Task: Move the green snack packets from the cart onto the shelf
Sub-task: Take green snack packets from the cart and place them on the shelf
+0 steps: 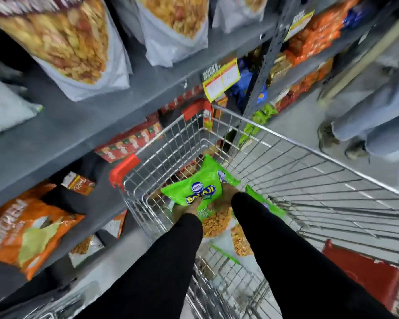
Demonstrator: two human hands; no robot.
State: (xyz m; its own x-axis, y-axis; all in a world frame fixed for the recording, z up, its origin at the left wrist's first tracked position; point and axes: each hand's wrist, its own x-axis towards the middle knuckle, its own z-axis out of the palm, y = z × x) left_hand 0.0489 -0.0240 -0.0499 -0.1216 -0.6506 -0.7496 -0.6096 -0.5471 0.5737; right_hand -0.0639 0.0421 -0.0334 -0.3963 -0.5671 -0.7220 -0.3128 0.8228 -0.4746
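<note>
A wire shopping cart stands beside grey shelving. Both my arms in black sleeves reach down into it. My left hand and my right hand grip a bright green snack packet from its two sides, just above the cart's contents. A second green packet shows partly behind my right forearm. More snack packets with green edges lie underneath in the cart. My fingers are mostly hidden under the packet.
The shelves on the left hold large white snack bags, orange packets and red boxes. Green packets sit low on the shelf beyond the cart. A person's legs in jeans stand in the aisle at right.
</note>
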